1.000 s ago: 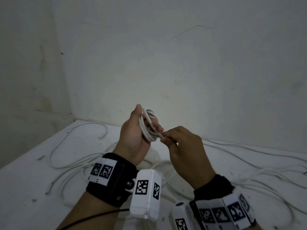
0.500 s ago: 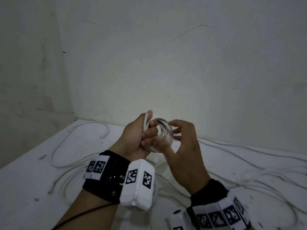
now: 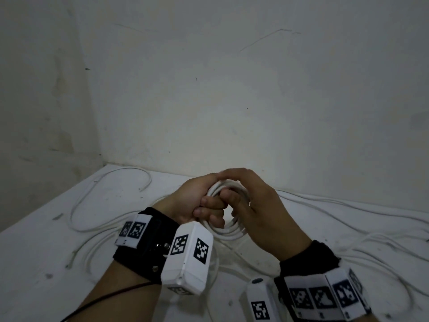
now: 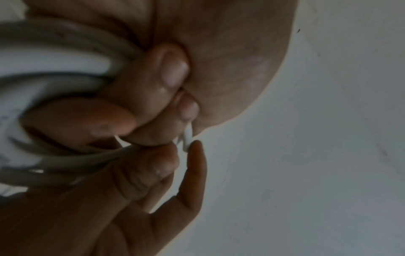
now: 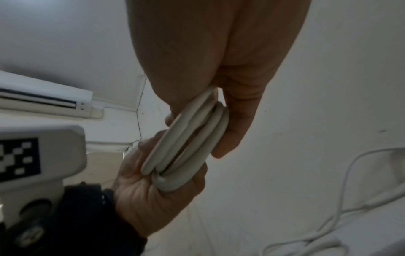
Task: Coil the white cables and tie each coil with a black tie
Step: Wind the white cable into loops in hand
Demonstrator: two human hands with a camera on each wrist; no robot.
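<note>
A white cable coil (image 3: 228, 230) of several loops hangs between both hands, just above the table. My left hand (image 3: 202, 203) grips its left side, fingers curled through the loops. My right hand (image 3: 253, 205) lies over the top and right side, thumb and fingers clamped round the strands. In the right wrist view the coil (image 5: 188, 142) is squeezed edge-on between both hands. In the left wrist view the coil (image 4: 54, 52) passes under the curled fingers, and a short white cable end (image 4: 187, 138) sticks out at the fingertips. No black tie shows in any view.
Loose white cables (image 3: 109, 205) sprawl over the white table (image 3: 34, 263) at the left, and more cables (image 3: 348, 205) run off to the right. Grey walls close the table in at the back and left. A wall air conditioner (image 5: 43, 98) shows in the right wrist view.
Both hands have dropped lower with the coil. My right hand went from pinching the cable end at the coil's side to closing over the coil, which has turned flatter.
</note>
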